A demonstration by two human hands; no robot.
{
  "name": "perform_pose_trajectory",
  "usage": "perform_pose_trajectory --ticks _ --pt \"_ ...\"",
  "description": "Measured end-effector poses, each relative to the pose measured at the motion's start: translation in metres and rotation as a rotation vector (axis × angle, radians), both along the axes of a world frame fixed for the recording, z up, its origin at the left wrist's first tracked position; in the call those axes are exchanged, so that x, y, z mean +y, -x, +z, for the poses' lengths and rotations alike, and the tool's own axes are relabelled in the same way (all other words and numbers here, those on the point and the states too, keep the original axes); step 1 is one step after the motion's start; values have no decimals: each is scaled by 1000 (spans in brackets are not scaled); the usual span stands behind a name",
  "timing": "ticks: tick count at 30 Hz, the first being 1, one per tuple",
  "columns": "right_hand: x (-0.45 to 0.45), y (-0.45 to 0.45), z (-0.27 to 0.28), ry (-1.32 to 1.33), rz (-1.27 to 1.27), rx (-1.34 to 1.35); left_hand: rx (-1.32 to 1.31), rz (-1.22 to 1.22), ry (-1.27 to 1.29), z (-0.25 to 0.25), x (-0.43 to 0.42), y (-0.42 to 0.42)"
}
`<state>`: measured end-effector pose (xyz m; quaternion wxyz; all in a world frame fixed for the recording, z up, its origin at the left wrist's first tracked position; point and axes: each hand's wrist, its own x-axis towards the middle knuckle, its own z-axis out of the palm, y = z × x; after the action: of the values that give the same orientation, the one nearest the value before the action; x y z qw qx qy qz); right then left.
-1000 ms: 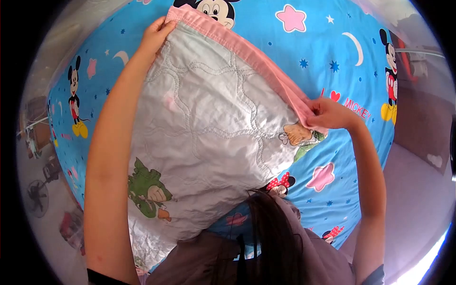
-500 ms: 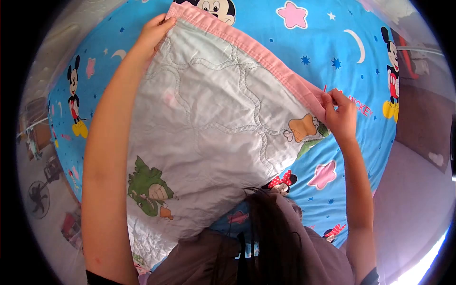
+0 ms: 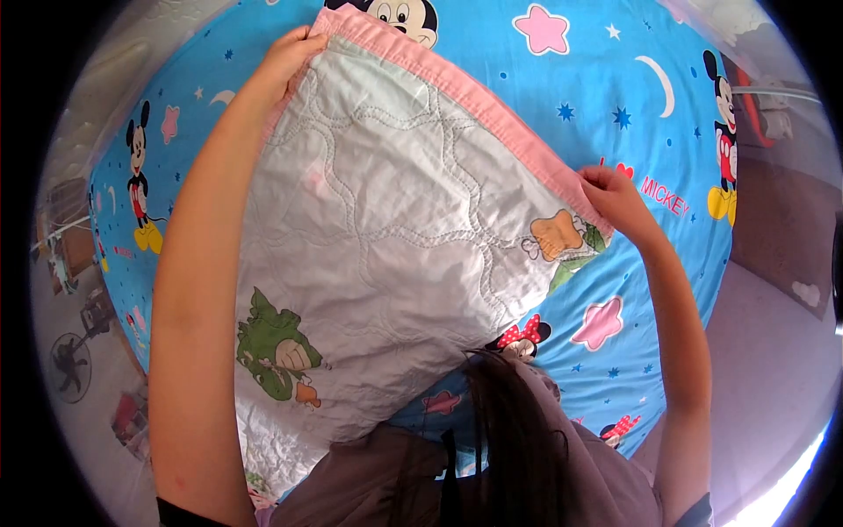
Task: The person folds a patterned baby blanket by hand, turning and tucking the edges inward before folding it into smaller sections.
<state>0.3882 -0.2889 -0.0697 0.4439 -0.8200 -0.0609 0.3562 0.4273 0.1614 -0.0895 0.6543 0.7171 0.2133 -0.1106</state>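
Observation:
A white quilted blanket (image 3: 386, 202) with a pink border (image 3: 492, 110) and printed green dinosaurs lies in front of me. My left hand (image 3: 291, 63) is closed on the blanket's far left corner, its fingertips at the pink binding. On the other side, my right hand (image 3: 619, 200) pinches the pink border near the right corner, beside an orange-and-green print. Between the two hands the border runs in a slanting line. Part of the right fingers is hidden under the edge of the cloth.
Beneath the blanket spreads a blue bed sheet (image 3: 562, 79) with cartoon mice, stars and moons. Dark hair (image 3: 518, 430) hangs into the lower middle. A fan (image 3: 72, 362) stands at the left, beyond the bed. Brown and pale flooring (image 3: 781, 263) shows at the right.
My right hand has shifted slightly up and left along the border, and its forearm has swung outward. The bunched pink edge there now lies straighter. My left hand stays in place.

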Motion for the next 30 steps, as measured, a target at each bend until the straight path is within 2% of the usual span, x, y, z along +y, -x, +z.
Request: perform_pose_trajectory --ticks 4,7,8,10,11,12,13,14,16,18,19,20,21,22,23,24,26,30 --pt "6 5 -9 37 -124 -187 -16 51 20 1 -1 0" --pt "6 29 -8 22 -448 -345 -32 46 14 -1 -2 0" --pt "7 32 -15 20 -446 -344 -31 48 12 -8 1 -1" --pt "7 35 -23 -109 -500 -434 -131 38 -250 -28 6 -7" --pt "4 30 -21 -57 -410 -328 -137 41 -251 -33 8 -8" --pt "1 25 -22 -58 -407 -332 -187 48 -369 -33 3 -8" --pt "-1 22 -26 -184 -379 -243 -237 57 -489 -31 0 -8" --pt "-2 19 -28 -310 -349 -150 -240 61 -495 -30 -3 -8" --pt "4 15 -5 -366 -298 -51 -267 29 -696 -21 -7 -6" --pt "11 17 11 -417 -303 24 -267 -8 -702 -22 0 -9" --pt "2 16 6 -370 -212 86 -334 6 -721 -24 0 -10" --pt "2 17 4 -371 -215 85 -402 19 -736 -26 0 -12" --pt "3 19 3 -320 -113 30 -403 16 -735 -26 0 -16" --pt "6 21 4 -267 -10 -23 -427 32 -625 -26 2 -19" --pt "7 25 10 -209 -83 45 -448 48 -517 -26 3 -21" --pt "6 27 14 -210 -83 48 -445 47 -517 -24 -1 -21" --pt "3 30 18 -188 -72 -49 -326 67 -661 -20 -8 -21" --pt "-8 30 22 -174 -82 -74 -404 82 -782 -42 4 -27"
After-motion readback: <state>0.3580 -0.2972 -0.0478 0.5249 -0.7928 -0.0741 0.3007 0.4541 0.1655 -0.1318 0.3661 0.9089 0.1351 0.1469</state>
